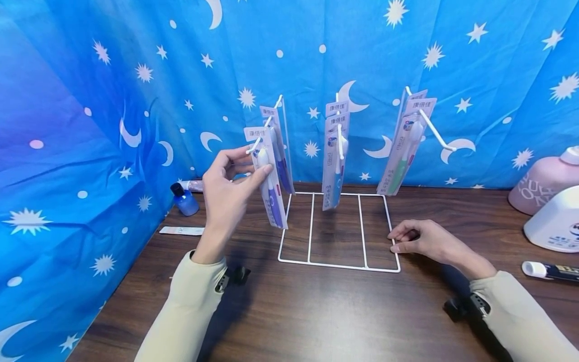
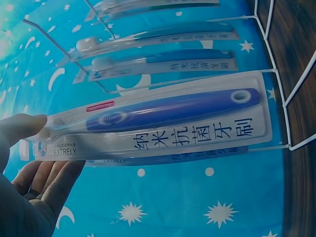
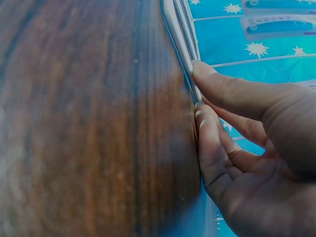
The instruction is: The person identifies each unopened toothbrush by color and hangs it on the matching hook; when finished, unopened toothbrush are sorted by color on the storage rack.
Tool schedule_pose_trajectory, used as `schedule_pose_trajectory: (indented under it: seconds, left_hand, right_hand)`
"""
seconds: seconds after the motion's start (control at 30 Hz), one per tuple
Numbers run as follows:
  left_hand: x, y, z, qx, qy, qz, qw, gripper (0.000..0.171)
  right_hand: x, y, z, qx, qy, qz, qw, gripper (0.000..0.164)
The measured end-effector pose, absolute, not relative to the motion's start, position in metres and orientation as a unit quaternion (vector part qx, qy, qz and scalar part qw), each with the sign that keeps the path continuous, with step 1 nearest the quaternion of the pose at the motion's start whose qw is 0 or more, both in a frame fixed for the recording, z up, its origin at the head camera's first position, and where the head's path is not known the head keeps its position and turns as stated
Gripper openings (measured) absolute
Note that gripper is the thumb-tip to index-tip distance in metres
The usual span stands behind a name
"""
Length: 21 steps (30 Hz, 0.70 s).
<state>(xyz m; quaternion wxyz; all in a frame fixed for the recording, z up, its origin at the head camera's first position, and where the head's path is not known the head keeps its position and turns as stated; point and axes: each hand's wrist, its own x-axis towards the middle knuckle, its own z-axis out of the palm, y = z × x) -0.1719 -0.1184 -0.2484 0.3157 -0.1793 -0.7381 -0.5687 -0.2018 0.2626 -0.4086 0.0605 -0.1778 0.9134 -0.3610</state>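
Note:
My left hand (image 1: 228, 183) pinches a packaged purple toothbrush (image 1: 270, 188) near its top, at the front end of the rack's left hook. In the left wrist view, the thumb lies on the front of the pack and the fingers are behind it. Another purple toothbrush pack (image 1: 282, 161) hangs farther back on that hook. With thumb and fingers, my right hand (image 1: 429, 244) pinches the right side of the white wire rack (image 1: 339, 267) at its base. Blue toothbrush packs (image 1: 333, 176) hang on the middle hook and green ones (image 1: 398, 166) on the right hook.
On the left of the wooden table stand a blue bottle (image 1: 185, 201) and a flat white packet (image 1: 182, 231). A pink bottle (image 1: 538, 183), a white bottle (image 1: 556, 221) and a black tube (image 1: 549, 270) are at the right. A blue star-patterned cloth (image 1: 289, 30) hangs behind.

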Motion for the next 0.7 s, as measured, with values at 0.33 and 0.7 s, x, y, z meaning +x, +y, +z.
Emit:
schedule_pose_trajectory:
  seconds: [0.33, 0.7]
  left_hand:
    - [-0.190, -0.113, -0.251, -0.187, -0.732, -0.563, 0.335, 0.039]
    - [-0.203, -0.111, -0.249, -0.174, -0.742, -0.556, 0.330, 0.039]
  right_hand:
    - [-0.201, 0.264, -0.409, -0.170, 0.916, -0.356, 0.069, 0.025]
    - [-0.202, 0.264, -0.409, -0.176, 0.913, -0.363, 0.063, 0.025]
